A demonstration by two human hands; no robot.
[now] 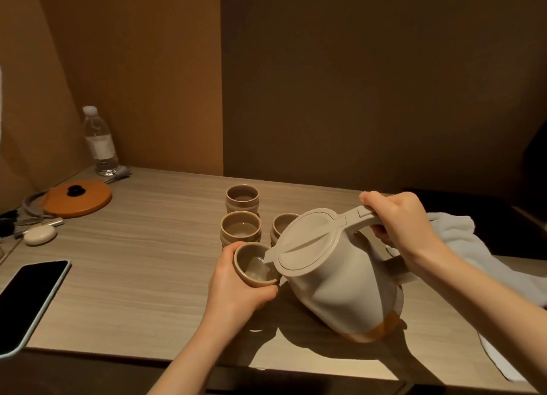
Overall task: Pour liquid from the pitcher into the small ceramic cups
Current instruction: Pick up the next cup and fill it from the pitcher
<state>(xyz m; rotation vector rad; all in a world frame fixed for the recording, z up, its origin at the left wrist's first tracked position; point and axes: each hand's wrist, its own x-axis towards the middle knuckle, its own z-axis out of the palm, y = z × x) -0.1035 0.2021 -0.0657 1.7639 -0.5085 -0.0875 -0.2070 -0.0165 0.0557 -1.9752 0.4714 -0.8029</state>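
1. My left hand (pixel 236 288) was nearest me, its fingers (pixel 229 257) wrapped round the small ceramic cup (pixel 251 264), which I held tipped toward the pitcher with its mouth open to the spout.
2. The pitcher (pixel 340 282) sat just right of that cup, leaning over to the left. Its long axis ran from the orange-tinted base near me, up and left, to the spout (pixel 270 257), which sat right at the cup's rim. Pale liquid showed inside the cup, so I judged the pour was under way.
3. My right hand (pixel 396 220) was beyond the pitcher's body, its fingers clenched round the top handle (pixel 361 214). Further tilt would come from that wrist.
4. The pitcher was matt beige with a flat hinged lid (pixel 307 240).
5. Beyond the held cup, three more cups stood on the table (pixel 148 276): one (pixel 240 227) just behind it, one (pixel 281 223) partly hidden by the lid, one (pixel 242 197) farthest.
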